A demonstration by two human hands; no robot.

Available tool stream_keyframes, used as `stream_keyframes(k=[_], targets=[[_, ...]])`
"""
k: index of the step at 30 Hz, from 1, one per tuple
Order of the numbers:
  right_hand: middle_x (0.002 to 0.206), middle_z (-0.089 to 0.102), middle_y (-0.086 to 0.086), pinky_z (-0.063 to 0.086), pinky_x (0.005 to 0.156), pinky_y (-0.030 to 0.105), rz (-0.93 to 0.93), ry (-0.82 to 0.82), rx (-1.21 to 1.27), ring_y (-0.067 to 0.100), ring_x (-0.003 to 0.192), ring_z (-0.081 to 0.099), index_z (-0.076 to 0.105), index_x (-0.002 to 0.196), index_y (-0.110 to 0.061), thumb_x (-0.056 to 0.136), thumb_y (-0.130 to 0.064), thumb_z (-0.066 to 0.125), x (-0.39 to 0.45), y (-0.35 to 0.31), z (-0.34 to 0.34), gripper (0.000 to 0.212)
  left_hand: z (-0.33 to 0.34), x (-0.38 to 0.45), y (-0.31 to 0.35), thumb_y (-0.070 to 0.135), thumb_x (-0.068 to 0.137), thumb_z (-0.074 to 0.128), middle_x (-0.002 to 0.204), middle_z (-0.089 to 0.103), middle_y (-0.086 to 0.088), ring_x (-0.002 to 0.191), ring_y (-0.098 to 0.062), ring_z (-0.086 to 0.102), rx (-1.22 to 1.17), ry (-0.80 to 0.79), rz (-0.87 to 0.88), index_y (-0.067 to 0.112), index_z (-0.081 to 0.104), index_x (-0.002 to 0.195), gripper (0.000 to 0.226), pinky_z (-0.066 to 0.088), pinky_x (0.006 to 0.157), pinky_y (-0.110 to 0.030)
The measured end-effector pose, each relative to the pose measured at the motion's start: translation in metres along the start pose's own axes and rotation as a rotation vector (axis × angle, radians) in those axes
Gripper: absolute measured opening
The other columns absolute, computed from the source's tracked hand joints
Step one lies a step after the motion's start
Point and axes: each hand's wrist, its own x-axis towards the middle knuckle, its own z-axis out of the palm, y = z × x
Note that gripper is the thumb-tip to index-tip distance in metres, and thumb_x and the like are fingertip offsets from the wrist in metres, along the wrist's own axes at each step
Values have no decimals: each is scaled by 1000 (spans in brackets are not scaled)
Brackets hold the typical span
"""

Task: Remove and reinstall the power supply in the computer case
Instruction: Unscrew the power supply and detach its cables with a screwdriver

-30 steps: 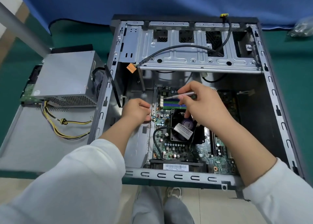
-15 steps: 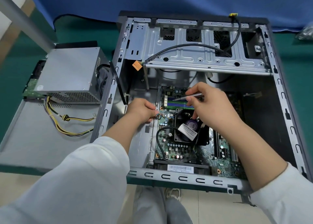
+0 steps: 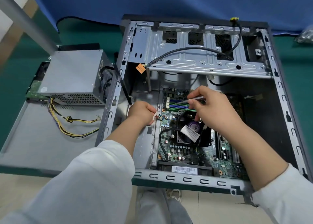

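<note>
where blue cloth [image 3: 169, 2] hangs, green tabletop [image 3: 25, 58] ends.

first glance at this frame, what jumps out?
The open computer case fills the middle, with both hands inside over the green circuit board. The right hand pinches a thin silver tool above the memory slots, and the left hand is curled at the board's left edge. The grey power supply sits outside, left of the case, its yellow and black wires trailing over a flat metal panel.

Green table [image 3: 20, 58] carries the open computer case [image 3: 286, 105] and side panel [image 3: 33, 139].
</note>
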Motion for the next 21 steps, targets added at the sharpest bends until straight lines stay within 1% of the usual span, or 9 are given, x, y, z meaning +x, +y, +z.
stream_keyframes(k=[2,4,7,9,14,16,18,19,21], targets=[[82,65,-8,38,39,10,-5,-1,-10,8,48,61,56,94,-25,95,-21,54,0,0,0,5,0,0,-1,-12,84,54,97,63,-12,81,-29,64,68,15,19,15,61,70,31,56,85,-40],[82,64,-9,39,40,10,-12,0,-23,8,48,61,56,93,-25,95,-20,55,0,1,0,5,1,0,0,-2,80,68,102,68,-10,95,-28,65,156,42,49,16,64,79,19,53,90,-36],[81,64,-11,42,42,13,-7,3,-32,7,49,61,56,93,-27,95,-21,55,0,1,0,7,1,-1,1,7,80,73,99,70,-4,96,-21,63,301,99,107,20,66,81,14,49,82,-26],[81,65,-11,42,42,14,-5,7,-38,7,49,61,56,92,-27,95,-22,55,0,1,0,7,1,-2,2,8,83,71,97,71,-6,94,-21,63,360,106,128,17,68,79,11,46,77,-25],[78,66,-11,38,40,9,-10,29,-5,5,45,61,55,90,-28,95,-20,55,0,-1,-1,8,1,-5,6,3,88,63,102,69,-15,98,-30,63,455,104,128,8,71,87,10,50,86,-32],[76,67,-11,37,39,9,-20,47,36,6,44,61,55,88,-29,93,-20,57,0,-3,-2,11,0,-7,10,1,89,59,103,69,-17,97,-34,64,353,131,127,10,65,79,16,52,89,-39],[75,69,-10,35,39,9,-26,60,145,10,45,63,55,87,-27,92,-18,60,0,-6,-4,11,-3,-10,18,2,91,58,94,69,-14,84,-30,68,39,137,135,14,58,71,23,55,84,-45],[74,70,-9,34,40,9,-30,62,210,13,45,64,57,87,-25,91,-18,61,0,-8,-5,10,-5,-13,22,4,91,59,86,68,-10,72,-22,67,-129,118,151,15,58,73,21,57,78,-44],[75,72,-10,38,44,13,-43,63,317,17,47,65,59,88,-23,90,-17,63,-1,-11,-7,7,-7,-21,30,6,92,59,78,67,-4,55,-7,62,-443,-1,163,13,62,82,12,55,61,-30]])
